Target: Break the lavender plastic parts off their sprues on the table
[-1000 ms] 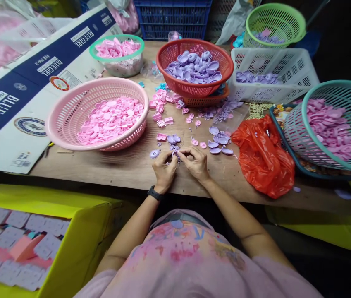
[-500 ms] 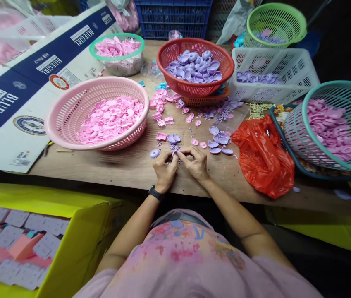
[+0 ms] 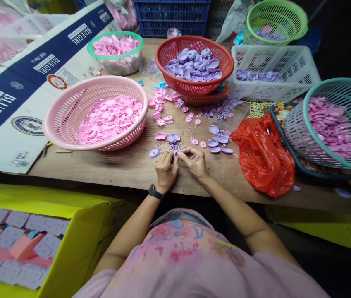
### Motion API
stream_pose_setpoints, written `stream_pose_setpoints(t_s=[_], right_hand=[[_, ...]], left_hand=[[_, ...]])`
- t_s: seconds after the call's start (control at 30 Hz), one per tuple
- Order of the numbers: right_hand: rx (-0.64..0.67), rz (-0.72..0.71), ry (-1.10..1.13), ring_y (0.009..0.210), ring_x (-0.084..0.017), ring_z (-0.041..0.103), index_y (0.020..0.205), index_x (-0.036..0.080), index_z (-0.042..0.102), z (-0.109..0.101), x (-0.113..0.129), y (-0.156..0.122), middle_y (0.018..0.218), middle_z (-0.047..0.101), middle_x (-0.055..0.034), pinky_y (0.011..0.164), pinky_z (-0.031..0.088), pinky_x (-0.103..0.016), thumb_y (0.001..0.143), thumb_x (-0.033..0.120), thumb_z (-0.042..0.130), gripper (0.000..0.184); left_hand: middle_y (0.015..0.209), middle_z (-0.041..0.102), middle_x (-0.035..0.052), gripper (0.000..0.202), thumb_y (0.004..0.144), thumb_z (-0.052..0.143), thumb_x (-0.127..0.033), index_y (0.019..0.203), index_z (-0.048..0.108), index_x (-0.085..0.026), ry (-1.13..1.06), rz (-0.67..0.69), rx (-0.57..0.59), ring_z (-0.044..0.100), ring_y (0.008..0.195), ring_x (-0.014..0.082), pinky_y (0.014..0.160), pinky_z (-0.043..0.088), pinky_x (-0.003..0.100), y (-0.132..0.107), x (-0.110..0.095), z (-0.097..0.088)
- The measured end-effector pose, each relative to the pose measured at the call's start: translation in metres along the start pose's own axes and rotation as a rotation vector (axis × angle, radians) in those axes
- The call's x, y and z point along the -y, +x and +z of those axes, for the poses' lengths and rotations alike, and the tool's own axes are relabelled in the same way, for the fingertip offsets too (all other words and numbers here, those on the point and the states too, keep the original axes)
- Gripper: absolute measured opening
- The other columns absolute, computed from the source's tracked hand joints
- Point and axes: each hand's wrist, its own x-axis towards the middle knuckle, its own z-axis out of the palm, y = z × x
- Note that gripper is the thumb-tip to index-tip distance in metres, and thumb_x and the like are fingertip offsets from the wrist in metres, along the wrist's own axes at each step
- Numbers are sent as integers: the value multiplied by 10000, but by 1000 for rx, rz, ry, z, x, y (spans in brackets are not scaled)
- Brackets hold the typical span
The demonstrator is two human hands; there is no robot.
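My left hand (image 3: 165, 170) is closed in a pinch on a small purple plastic piece (image 3: 175, 153), mostly hidden by the fingers. Against the same piece, my right hand (image 3: 196, 164) has thumb and forefinger pressed together; what lies between them is too small to make out. Just beyond the fingertips is a little heap of tiny purple parts (image 3: 174, 146). A purple oval lid (image 3: 154, 153) lies left of my left hand. Purple oval shells (image 3: 221, 136) are grouped to the right, with pink discs (image 3: 202, 144) nearer my right hand.
A pink basket (image 3: 54, 120) of pink parts stands left, a red basket (image 3: 194, 87) of purple parts behind. On the right are a red plastic bag (image 3: 263, 161) and a teal basket (image 3: 296, 124). Printed cardboard (image 3: 26, 91) leans at left; a yellow box (image 3: 82, 231) sits below.
My left hand has turned, its knuckles now covering more of the purple piece. My right hand stays close beside it, still pinching. The view has shifted slightly.
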Motion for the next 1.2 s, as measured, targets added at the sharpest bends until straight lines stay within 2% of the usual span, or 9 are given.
stream_pose_setpoints(t_s=[0.13,0.3,0.57,0.7,0.83,0.93,1.07,1.13,1.2], right_hand=[[22,4,3,658,-140,651,760,191,707,-2,3,0,740,716,-12,706,569,-286,804,376,761,198],[34,4,-56,665,-143,653,765,191,714,-4,3,1,750,725,-16,701,567,-285,801,383,749,199],[-91,-120,-316,646,-146,649,802,192,686,-27,6,14,753,707,-14,651,527,-271,827,341,700,152],[-198,-144,-658,585,-153,584,777,192,662,-54,4,22,679,662,-12,617,472,-288,818,253,649,74],[-233,-178,-1005,681,-202,580,743,201,634,-77,-2,25,727,666,-58,693,458,-329,816,163,598,90],[-313,-171,-1125,740,-226,571,761,205,643,-87,-5,24,781,663,-82,725,456,-348,834,159,591,100],[-416,-204,-1151,857,-262,572,832,195,684,-84,-1,24,888,650,-111,800,465,-384,869,258,646,82],[-335,-237,-1091,860,-252,579,846,193,695,-77,1,24,892,645,-104,807,465,-374,899,267,632,111],[-149,-260,-984,791,-216,586,842,190,702,-68,3,23,844,645,-76,774,465,-342,910,226,618,115]], left_hand=[[858,722,96,203,971,514,-201,1063,687,-147,28,69,22,684,765,188,737,521,307,-3,2,0],[857,710,90,208,978,511,-210,1082,683,-154,-4,33,59,685,774,189,748,530,312,-5,2,0],[1113,701,105,327,932,646,-313,1233,621,-188,-128,41,150,678,1034,214,933,554,357,-3,-4,-8],[1052,696,95,179,947,591,-241,1098,675,-195,-36,-46,106,643,999,220,924,529,380,3,16,-21],[1138,650,119,247,888,624,-219,1128,681,-201,92,-154,136,574,1066,277,967,481,453,11,47,-39],[1137,624,126,300,858,643,-252,1147,677,-181,116,-195,206,561,1056,288,970,467,453,15,68,-45],[1018,631,105,200,867,631,-300,1011,712,-187,110,-217,299,563,988,276,932,470,425,17,81,-45],[1002,635,101,181,854,646,-303,978,710,-188,104,-220,308,566,970,269,915,472,412,17,82,-44],[987,641,94,150,839,652,-277,954,692,-190,93,-223,302,569,962,261,903,474,397,18,81,-44]])
